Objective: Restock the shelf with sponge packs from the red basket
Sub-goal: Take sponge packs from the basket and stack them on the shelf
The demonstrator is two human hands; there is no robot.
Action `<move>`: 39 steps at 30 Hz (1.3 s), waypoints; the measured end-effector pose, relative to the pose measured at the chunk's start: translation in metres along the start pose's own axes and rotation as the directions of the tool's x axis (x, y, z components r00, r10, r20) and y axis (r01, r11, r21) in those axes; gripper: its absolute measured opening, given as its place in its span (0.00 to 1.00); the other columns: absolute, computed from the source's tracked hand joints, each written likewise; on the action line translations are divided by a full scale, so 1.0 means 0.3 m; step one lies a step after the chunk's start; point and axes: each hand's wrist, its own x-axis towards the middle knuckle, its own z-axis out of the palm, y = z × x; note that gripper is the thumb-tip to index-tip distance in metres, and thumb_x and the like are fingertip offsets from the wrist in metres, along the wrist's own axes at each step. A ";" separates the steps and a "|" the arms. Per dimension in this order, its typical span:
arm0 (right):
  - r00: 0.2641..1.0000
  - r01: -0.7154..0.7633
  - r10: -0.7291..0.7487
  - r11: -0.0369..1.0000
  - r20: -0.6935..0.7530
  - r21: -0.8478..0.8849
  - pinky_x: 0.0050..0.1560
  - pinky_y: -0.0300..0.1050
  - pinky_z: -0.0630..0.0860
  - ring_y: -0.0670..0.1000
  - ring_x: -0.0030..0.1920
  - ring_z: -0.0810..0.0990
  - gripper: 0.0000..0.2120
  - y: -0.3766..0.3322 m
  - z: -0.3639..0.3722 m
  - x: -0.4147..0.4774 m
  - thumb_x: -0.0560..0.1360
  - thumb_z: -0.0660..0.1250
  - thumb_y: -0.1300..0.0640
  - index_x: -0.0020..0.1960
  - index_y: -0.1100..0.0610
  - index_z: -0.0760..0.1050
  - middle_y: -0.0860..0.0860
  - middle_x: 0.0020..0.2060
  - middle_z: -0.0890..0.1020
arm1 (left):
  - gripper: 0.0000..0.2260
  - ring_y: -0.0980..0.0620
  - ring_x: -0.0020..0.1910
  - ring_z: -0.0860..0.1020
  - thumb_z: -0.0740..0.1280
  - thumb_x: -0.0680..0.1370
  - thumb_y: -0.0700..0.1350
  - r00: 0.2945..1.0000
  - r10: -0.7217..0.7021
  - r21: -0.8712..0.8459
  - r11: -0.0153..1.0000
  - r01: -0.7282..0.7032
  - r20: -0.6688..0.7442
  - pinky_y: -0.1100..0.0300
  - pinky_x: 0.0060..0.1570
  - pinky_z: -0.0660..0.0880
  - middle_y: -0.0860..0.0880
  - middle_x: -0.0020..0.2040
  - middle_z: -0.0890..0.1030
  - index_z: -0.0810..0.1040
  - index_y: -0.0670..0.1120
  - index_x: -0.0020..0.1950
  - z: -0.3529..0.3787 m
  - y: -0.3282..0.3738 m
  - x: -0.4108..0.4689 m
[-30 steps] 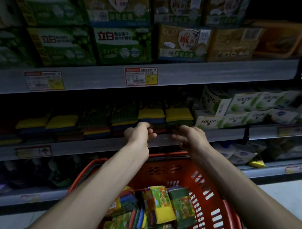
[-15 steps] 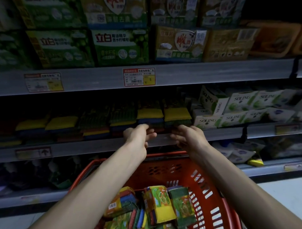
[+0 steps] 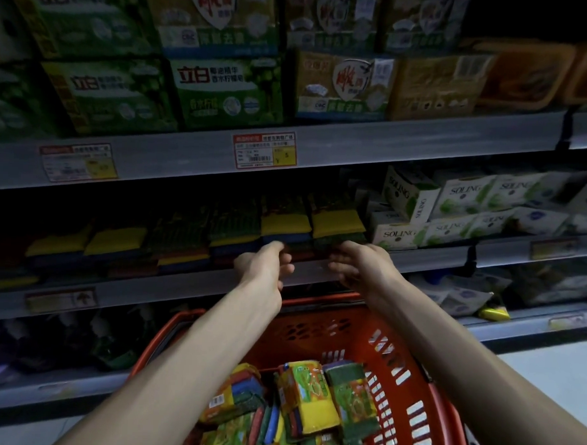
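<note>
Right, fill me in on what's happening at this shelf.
A person is restocking a shop shelf. The left hand and right hand are both up at the shelf's front edge, just in front of the stacked sponge packs, and neither grips anything. Below the arms, the red basket has several more packs waiting to go up.

Single head-worn wide-angle view, aimed forward and down. Close to shelf (image 3: 317, 273) front; red basket (image 3: 423, 376) directly below lens, forearms entering from bottom edge.
</note>
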 end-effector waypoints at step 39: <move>0.937 -0.017 0.153 0.919 0.315 -0.395 0.36 0.40 0.73 0.49 0.33 0.77 0.06 0.153 -0.142 -0.455 0.80 0.67 0.64 0.53 0.64 0.82 0.54 0.36 0.80 | 0.06 0.55 0.38 0.84 0.71 0.79 0.44 0.718 0.262 0.535 0.516 -0.669 0.645 0.61 0.41 0.78 0.52 0.37 0.86 0.85 0.51 0.44 -0.508 -0.172 -0.278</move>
